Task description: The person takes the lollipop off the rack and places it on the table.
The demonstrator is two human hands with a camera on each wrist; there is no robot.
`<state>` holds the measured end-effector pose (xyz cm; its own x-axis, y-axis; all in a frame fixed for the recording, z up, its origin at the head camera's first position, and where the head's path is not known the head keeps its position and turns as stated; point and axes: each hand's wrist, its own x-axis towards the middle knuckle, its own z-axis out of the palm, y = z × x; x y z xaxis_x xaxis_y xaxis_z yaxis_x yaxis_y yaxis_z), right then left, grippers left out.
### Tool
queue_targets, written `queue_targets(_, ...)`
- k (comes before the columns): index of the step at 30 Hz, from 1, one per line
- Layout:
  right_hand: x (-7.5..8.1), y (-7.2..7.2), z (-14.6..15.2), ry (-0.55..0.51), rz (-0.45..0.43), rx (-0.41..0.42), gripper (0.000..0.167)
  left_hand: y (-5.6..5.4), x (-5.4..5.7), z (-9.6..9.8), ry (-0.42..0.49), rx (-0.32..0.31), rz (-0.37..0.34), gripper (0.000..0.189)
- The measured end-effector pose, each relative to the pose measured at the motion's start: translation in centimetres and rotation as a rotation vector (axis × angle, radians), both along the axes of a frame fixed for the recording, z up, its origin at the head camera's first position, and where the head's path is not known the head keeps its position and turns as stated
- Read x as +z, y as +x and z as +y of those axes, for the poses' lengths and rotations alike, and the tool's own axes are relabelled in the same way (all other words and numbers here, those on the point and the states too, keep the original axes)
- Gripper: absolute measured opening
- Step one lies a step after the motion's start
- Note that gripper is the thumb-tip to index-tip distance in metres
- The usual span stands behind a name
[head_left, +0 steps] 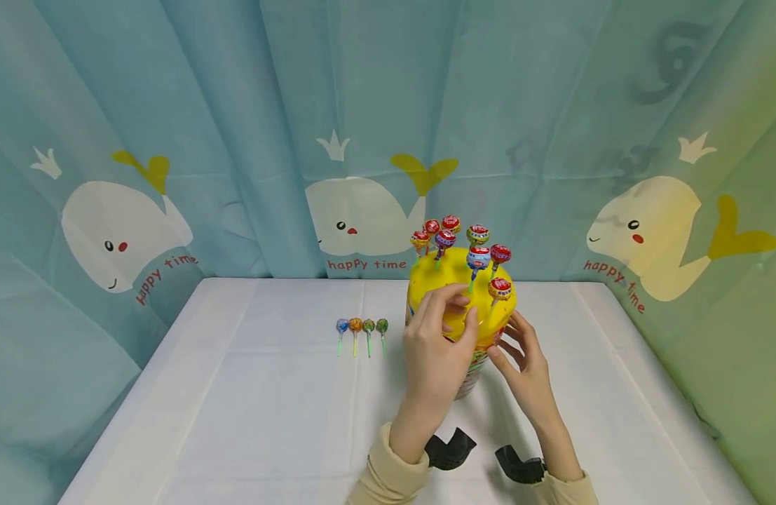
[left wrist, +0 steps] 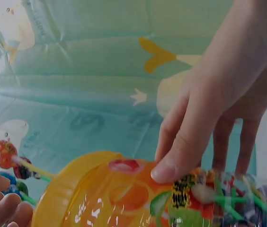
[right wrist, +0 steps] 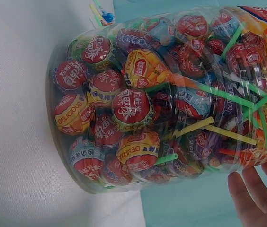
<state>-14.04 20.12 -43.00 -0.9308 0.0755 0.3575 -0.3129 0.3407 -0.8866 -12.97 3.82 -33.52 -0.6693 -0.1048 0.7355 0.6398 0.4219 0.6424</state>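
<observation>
A clear jar (right wrist: 124,109) full of wrapped lollipops stands upright with a yellow lid (head_left: 451,270). Several lollipops rise by their sticks from the lid, among them a blue one (head_left: 479,258) and a red one (head_left: 500,289). My left hand (head_left: 438,351) is over the lid's near side, thumb and fingers bent and apart, fingertips close to the blue lollipop's stick. My right hand (head_left: 526,365) holds the jar's right side just below the lid. In the left wrist view its thumb (left wrist: 166,170) rests on the printed label, with other fingers behind the jar.
A row of several lollipops (head_left: 356,325) lies on the white table (head_left: 268,407), left of the jar. A blue curtain (head_left: 236,140) with printed whales hangs behind the table. Black wrist mounts (head_left: 452,449) sit under both forearms.
</observation>
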Motion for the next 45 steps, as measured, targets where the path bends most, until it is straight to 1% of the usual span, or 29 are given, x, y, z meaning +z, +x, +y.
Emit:
queue_targets(2, 0.0, 0.0, 0.0, -0.005, 0.004, 0.003, 0.068, 0.0, 0.1, 0.3, -0.005, 0.003, 0.006, 0.025)
queue_targets(6, 0.0, -0.1, 0.0, -0.013, 0.010, 0.009, 0.068, -0.1, 0.3, 0.7, 0.013, -0.001, 0.019, 0.025)
queue_targets(10, 0.0, -0.1, 0.0, -0.018, 0.012, 0.009, 0.068, -0.1, 0.5, 1.2, 0.029, -0.027, 0.010, 0.027)
queue_targets(13, 0.0, -0.1, 0.0, -0.016, 0.004, 0.005, 0.068, -0.2, 0.5, 1.4, 0.027, -0.032, -0.009, 0.028)
queue_targets(16, 0.0, -0.1, 0.0, -0.012, -0.003, -0.001, 0.068, -0.2, 0.6, 1.6, 0.013, -0.018, -0.016, 0.030)
queue_targets(23, -0.1, -0.2, 0.1, -0.008, 0.029, 0.008, 0.070, -0.3, 0.8, 2.0, -0.046, 0.031, 0.046, 0.032)
queue_targets(28, -0.2, -0.2, 0.1, -0.006, 0.043, 0.008, 0.071, -0.4, 0.8, 2.3, -0.059, 0.059, 0.061, 0.030)
queue_targets(32, -0.2, -0.3, 0.1, -0.007, 0.051, 0.010, 0.071, -0.4, 0.7, 2.4, -0.070, 0.068, 0.065, 0.030)
queue_targets(39, -0.2, -0.3, 0.1, -0.008, 0.055, 0.013, 0.071, -0.4, 0.6, 2.3, -0.078, 0.060, 0.070, 0.030)
queue_targets(45, -0.1, -0.2, 0.1, -0.010, 0.046, 0.011, 0.071, -0.5, 0.7, 2.3, -0.036, 0.018, 0.054, 0.028)
